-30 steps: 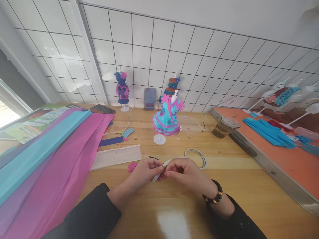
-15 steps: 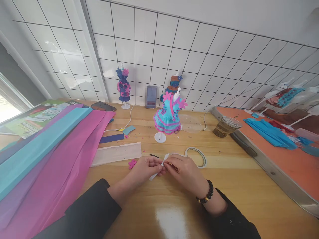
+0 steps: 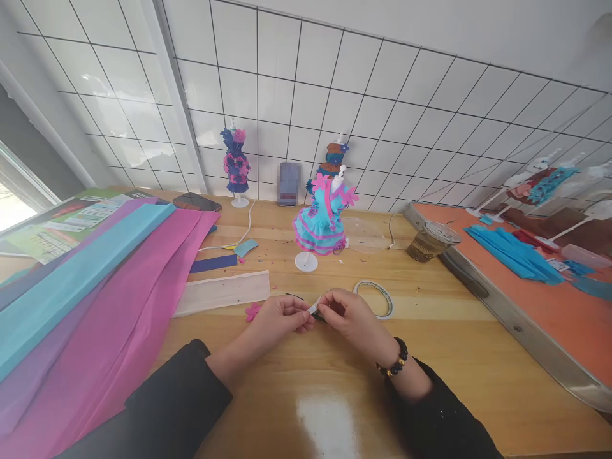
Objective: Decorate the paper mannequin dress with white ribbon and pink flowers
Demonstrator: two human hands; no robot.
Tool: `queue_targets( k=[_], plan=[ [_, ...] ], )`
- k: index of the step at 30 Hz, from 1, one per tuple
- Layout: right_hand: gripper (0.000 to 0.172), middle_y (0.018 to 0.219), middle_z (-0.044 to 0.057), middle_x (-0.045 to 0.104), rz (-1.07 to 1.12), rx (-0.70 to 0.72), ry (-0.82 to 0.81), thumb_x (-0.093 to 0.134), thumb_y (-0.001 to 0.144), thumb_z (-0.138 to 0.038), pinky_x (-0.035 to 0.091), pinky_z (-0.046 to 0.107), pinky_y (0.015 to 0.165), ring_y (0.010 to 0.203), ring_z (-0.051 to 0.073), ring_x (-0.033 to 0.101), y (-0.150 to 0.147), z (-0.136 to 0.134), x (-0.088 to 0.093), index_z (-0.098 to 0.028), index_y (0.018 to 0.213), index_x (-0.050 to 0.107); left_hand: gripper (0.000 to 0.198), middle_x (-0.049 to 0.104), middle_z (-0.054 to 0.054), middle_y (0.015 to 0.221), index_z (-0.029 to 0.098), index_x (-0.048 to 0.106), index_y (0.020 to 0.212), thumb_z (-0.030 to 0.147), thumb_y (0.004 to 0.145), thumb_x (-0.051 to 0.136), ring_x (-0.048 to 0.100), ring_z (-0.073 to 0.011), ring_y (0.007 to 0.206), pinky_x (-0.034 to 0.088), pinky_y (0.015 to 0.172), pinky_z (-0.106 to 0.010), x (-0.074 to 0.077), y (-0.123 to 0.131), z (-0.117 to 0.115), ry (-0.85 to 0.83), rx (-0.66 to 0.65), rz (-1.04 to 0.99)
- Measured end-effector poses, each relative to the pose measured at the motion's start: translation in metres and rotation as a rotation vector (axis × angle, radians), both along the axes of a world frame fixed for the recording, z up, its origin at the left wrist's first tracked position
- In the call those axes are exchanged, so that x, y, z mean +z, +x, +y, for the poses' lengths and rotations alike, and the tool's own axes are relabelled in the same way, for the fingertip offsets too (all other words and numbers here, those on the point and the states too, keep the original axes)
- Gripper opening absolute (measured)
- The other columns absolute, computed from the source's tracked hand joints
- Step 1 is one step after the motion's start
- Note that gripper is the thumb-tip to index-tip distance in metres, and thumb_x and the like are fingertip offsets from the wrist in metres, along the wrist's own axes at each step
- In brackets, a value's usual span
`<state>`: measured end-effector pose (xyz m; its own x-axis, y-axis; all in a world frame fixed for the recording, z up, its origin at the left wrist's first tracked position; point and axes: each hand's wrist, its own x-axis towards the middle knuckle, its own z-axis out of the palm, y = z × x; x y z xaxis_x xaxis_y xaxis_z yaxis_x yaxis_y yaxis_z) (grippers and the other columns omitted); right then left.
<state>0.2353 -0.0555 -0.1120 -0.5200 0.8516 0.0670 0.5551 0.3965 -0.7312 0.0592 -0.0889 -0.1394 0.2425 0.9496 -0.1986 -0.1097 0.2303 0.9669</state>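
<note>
- Here, your left hand (image 3: 288, 315) pinches a small white strip (image 3: 313, 310) between thumb and fingers, its other fingers curled beneath.
- Your right hand (image 3: 351, 317) closes thumb and fingertips on the strip's upper end, so the strip slants between both hands toward 1 o'clock, just above the table (image 3: 268, 389); whether it is folded, you cannot tell, as your fingers cover much of it.
- A beaded bracelet (image 3: 396, 359) circles your right wrist.
- Counting from your hands, with 12 straight ahead: at 9 o'clock a pink flower (image 3: 252, 311) lies just beside your left hand.
- Near 3 o'clock, a roll of tape (image 3: 389, 305) lies flat, close to your right hand.
- At 12, a turquoise dress (image 3: 318, 231) with pink trim stands on a white-based form; behind it, partly hidden, is a brown-and-teal dress (image 3: 329, 169).
- At 11, near the tiled wall, stands a navy-and-pink dress (image 3: 236, 167).
- Toward 10, a pale strip (image 3: 224, 292) lies with a navy strip (image 3: 213, 263) beyond it; between 10 and 11 is a light blue scrap (image 3: 246, 247).
- At 2, a lidded cup (image 3: 425, 242) sits beside the orange surface (image 3: 549, 319), where bright blue material (image 3: 509, 255) lies spread.
- At 9, farther out, a turquoise sheet (image 3: 86, 273) overlaps a pink sheet (image 3: 138, 325).
</note>
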Motion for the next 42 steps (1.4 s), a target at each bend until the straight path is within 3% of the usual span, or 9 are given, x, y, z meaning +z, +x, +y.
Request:
queue_targets(
  k=[6, 12, 14, 18, 21, 23, 28, 36, 42],
  plan=[
    [0.023, 0.059, -0.003, 0.051, 0.113, -0.002, -0.200, 0.045, 0.083, -0.037, 0.036, 0.021, 0.050, 0.052, 0.009, 0.044, 0.001, 0.001, 0.002, -0.018, 0.076, 0.054, 0.027, 0.067, -0.005, 0.070, 0.012, 0.061, 0.081, 0.035, 0.067, 0.066, 0.062, -0.0143, 0.065, 0.048, 0.066, -0.028, 0.003, 0.000, 0.000, -0.019, 0.025, 0.009],
    [0.022, 0.059, -0.004, 0.046, 0.077, 0.016, -0.184, 0.045, 0.084, -0.037, 0.034, 0.021, 0.051, 0.053, 0.009, 0.041, 0.000, 0.001, 0.004, -0.018, 0.076, 0.054, 0.036, 0.065, -0.009, 0.093, 0.013, 0.059, 0.099, 0.031, 0.069, 0.066, 0.060, -0.0181, 0.087, 0.047, 0.080, -0.031, 0.003, -0.002, 0.000, 0.159, 0.136, 0.118],
    [0.022, 0.060, -0.004, 0.045, 0.053, 0.025, -0.147, 0.045, 0.084, -0.035, 0.034, 0.021, 0.052, 0.055, 0.009, 0.040, -0.002, 0.000, 0.003, -0.018, 0.075, 0.054, 0.040, 0.064, -0.008, 0.093, 0.014, 0.058, 0.103, 0.032, 0.068, 0.066, 0.060, -0.0186, 0.088, 0.046, 0.081, -0.032, 0.005, -0.002, 0.000, 0.191, 0.166, 0.184],
    [0.021, 0.062, -0.003, 0.047, 0.032, 0.064, -0.108, 0.043, 0.084, -0.032, 0.034, 0.022, 0.054, 0.058, 0.010, 0.040, -0.007, -0.003, 0.004, -0.018, 0.072, 0.053, 0.042, 0.065, -0.005, 0.082, 0.014, 0.056, 0.104, 0.032, 0.067, 0.067, 0.062, -0.0171, 0.077, 0.048, 0.071, -0.029, 0.008, -0.001, -0.001, 0.145, 0.126, 0.184],
    [0.022, 0.063, -0.002, 0.049, 0.017, 0.087, -0.111, 0.043, 0.084, -0.031, 0.035, 0.022, 0.055, 0.058, 0.010, 0.041, -0.010, -0.005, 0.005, -0.018, 0.070, 0.053, 0.047, 0.065, -0.005, 0.078, 0.014, 0.051, 0.107, 0.031, 0.066, 0.068, 0.059, -0.0122, 0.054, 0.046, 0.051, -0.025, 0.010, -0.001, -0.001, 0.020, 0.053, 0.107],
    [0.023, 0.062, -0.003, 0.049, 0.018, 0.094, -0.122, 0.042, 0.085, -0.032, 0.034, 0.022, 0.055, 0.058, 0.010, 0.040, -0.010, -0.005, 0.006, -0.018, 0.069, 0.052, 0.050, 0.065, -0.003, 0.074, 0.014, 0.049, 0.108, 0.029, 0.065, 0.069, 0.058, -0.0113, 0.048, 0.045, 0.046, -0.024, 0.011, -0.001, 0.000, -0.058, 0.026, 0.051],
    [0.021, 0.063, -0.003, 0.049, 0.032, 0.074, -0.145, 0.043, 0.085, -0.033, 0.033, 0.021, 0.054, 0.058, 0.010, 0.040, -0.006, -0.003, 0.003, -0.018, 0.074, 0.053, 0.035, 0.062, -0.002, 0.067, 0.012, 0.057, 0.093, 0.028, 0.065, 0.070, 0.063, -0.0134, 0.062, 0.052, 0.059, -0.027, 0.007, 0.000, 0.001, -0.048, 0.002, -0.012],
    [0.020, 0.059, -0.004, 0.044, -0.007, 0.069, -0.069, 0.043, 0.086, -0.032, 0.031, 0.023, 0.053, 0.055, 0.010, 0.038, -0.005, -0.001, -0.001, -0.019, 0.073, 0.053, 0.027, 0.058, 0.000, 0.063, 0.012, 0.056, 0.086, 0.029, 0.068, 0.066, 0.063, -0.0129, 0.055, 0.052, 0.055, -0.025, 0.000, -0.001, 0.003, -0.083, -0.060, 0.012],
    [0.028, 0.057, -0.004, 0.044, 0.060, 0.062, -0.167, 0.041, 0.087, -0.038, 0.032, 0.021, 0.052, 0.054, 0.009, 0.039, -0.004, -0.002, 0.007, -0.018, 0.071, 0.052, 0.026, 0.059, 0.001, 0.062, 0.014, 0.053, 0.089, 0.029, 0.070, 0.063, 0.063, -0.0136, 0.055, 0.053, 0.054, -0.026, 0.002, -0.001, 0.003, -0.053, -0.078, 0.010]
  ],
)
